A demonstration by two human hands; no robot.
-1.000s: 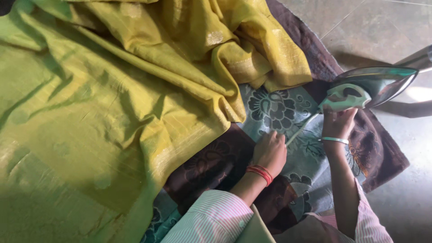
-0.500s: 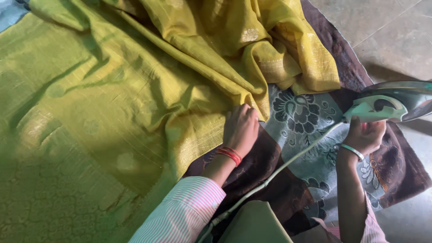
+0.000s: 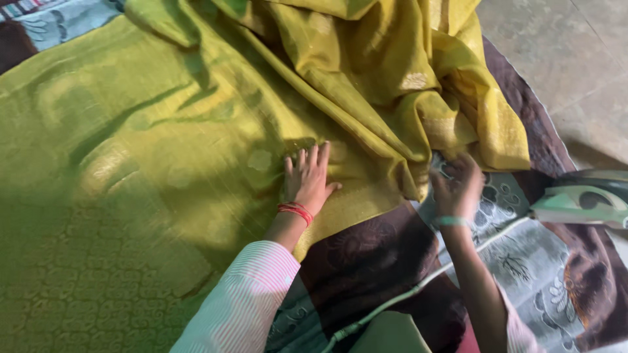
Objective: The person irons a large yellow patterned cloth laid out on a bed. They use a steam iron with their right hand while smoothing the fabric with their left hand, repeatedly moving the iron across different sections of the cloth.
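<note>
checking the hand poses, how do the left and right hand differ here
The left hand lies flat, fingers spread, palm down on the green-yellow fabric; the right hand is raised and blurred at the fabric's folded edge. The left wrist wears red bangles, the right a pale one. Neither holds the iron.

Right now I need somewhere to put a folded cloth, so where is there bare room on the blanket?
The patterned blanket lies bare between the right hand and the iron, crossed only by the cord. The dark patch below the yellow-green fabric edge is free too. It is crowded where the left hand presses and at the bunched folds.
</note>
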